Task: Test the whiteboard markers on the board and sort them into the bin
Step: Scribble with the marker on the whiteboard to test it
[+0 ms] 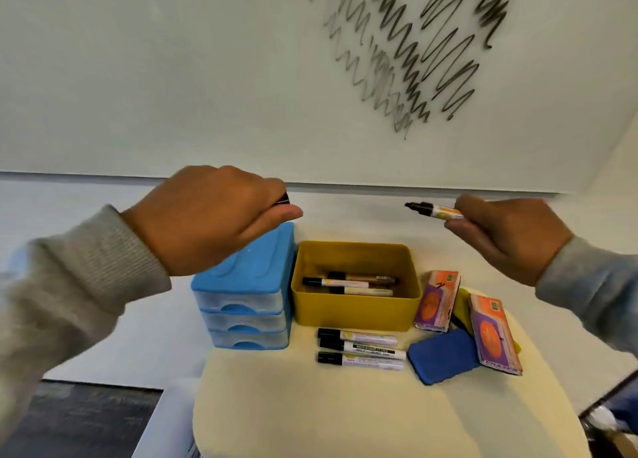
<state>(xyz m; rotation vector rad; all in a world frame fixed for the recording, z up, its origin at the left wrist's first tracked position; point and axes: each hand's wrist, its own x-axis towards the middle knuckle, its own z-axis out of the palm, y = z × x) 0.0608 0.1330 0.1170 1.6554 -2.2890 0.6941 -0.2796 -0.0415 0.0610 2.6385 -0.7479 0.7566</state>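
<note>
My right hand grips an uncapped whiteboard marker, its black tip pointing left. My left hand is curled round the marker's black cap, of which only the end shows. Both hands hover above the yellow bin, which holds three markers. Three capped markers lie side by side on the cream table just in front of the bin. The whiteboard behind carries several black zigzag test scribbles at the upper right.
A blue three-drawer organiser stands left of the bin. Right of the bin lie two boxed erasers, a blue eraser and a yellow cloth. The cream table has rounded edges.
</note>
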